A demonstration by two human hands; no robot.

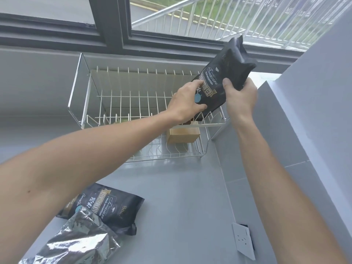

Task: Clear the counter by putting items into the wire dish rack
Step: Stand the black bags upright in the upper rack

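Black coffee bag (pixel 224 80) gripped by both hands' closed fingers (pixel 200 107) above the wire dish rack (pixel 114 103)

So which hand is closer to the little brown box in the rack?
The left hand. It grips the black coffee bag at its lower end, right above the brown box. The right hand holds the bag's far edge, higher and off to the right.

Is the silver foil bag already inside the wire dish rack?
No, the silver foil bag lies on the counter beside a black coffee bag, well short of the wire dish rack.
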